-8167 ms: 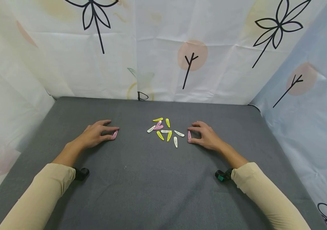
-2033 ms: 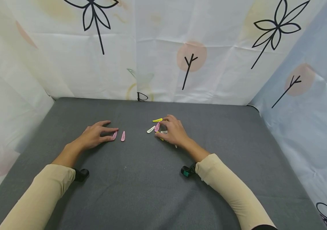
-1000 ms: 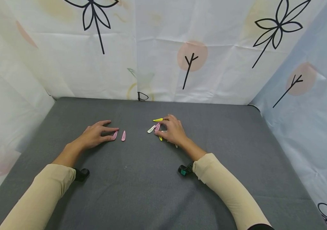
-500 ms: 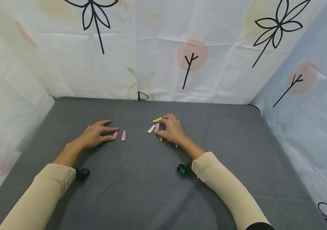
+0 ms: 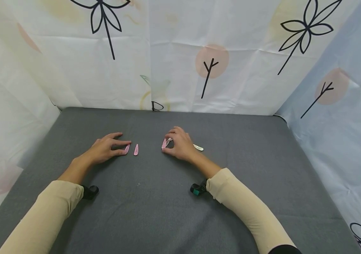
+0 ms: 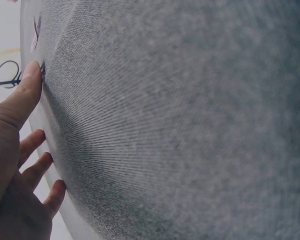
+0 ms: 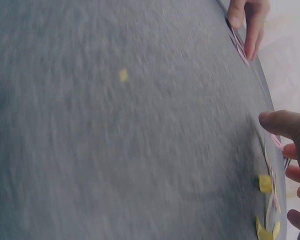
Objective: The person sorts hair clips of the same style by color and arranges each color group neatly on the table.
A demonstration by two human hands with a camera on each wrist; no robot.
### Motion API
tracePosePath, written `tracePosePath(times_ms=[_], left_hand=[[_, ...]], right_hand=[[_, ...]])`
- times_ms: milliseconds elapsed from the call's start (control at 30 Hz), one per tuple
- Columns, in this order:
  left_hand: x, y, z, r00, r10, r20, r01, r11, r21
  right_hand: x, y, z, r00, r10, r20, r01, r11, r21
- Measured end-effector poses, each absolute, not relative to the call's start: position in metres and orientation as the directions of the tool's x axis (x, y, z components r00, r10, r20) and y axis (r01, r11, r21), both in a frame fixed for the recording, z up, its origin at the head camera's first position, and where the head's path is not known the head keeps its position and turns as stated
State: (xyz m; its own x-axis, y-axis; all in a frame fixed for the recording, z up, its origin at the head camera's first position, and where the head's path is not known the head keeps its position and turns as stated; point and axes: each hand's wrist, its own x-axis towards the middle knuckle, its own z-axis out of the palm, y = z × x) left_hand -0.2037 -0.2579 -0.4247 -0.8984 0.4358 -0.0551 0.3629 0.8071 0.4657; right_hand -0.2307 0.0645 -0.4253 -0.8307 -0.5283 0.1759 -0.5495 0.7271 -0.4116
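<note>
My left hand (image 5: 107,147) rests on the grey cloth and pinches a pink snap hair clip (image 5: 127,149) between thumb and index finger. Just right of it lies a second pink hair clip (image 5: 136,150), flat and apart. Over the pile at the middle, my right hand (image 5: 182,144) pinches another pink hair clip (image 5: 164,143) by its ends. A white hair clip (image 5: 169,141) shows between those fingers, behind the pink one. In the right wrist view, yellow hair clips (image 7: 265,183) lie under the right hand, which hides most of the pile in the head view.
A white hair clip (image 5: 198,147) lies right of the right hand. Grey cloth (image 5: 155,211) covers the table, and patterned white curtains (image 5: 174,70) stand along its back and sides.
The right hand set one pink clip beside the left hand's clip, returned to the pile and took another pink clip, now shifted slightly left. The left hand stayed put.
</note>
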Motion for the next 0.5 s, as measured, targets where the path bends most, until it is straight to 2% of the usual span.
tracePosePath(times_ms=[500], left_hand=[[-0.205,-0.258,-0.426,-0.904,0.421,-0.074,0.344,0.819,0.460]], right_hand=[[-0.219,0.020,-0.427,-0.794,-0.597,0.115,-0.595,0.724,-0.348]])
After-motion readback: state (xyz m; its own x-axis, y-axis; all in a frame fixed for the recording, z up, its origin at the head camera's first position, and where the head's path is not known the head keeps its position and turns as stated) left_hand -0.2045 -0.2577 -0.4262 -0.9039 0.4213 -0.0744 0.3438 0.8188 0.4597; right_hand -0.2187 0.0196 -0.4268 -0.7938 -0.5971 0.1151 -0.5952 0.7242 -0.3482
